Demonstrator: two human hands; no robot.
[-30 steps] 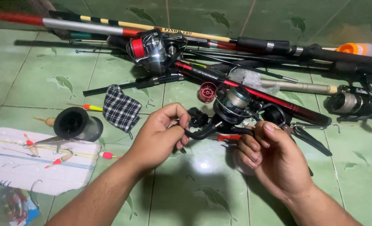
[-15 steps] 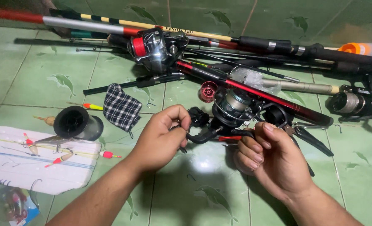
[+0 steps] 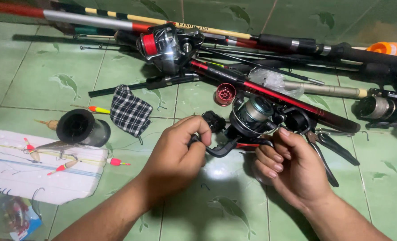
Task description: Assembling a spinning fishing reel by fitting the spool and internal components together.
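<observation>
My left hand (image 3: 176,154) has its grip clamped on the black crank handle (image 3: 214,122) of a spinning reel (image 3: 252,120), thumb and fingers pinched around the knob. My right hand (image 3: 292,167) holds the reel's foot from below, fingers curled shut around it. The reel sits just above the green tiled floor (image 3: 46,76), in front of a red-and-black rod (image 3: 274,93). A black line spool (image 3: 80,127) and a checked cloth (image 3: 129,111) lie to my left.
</observation>
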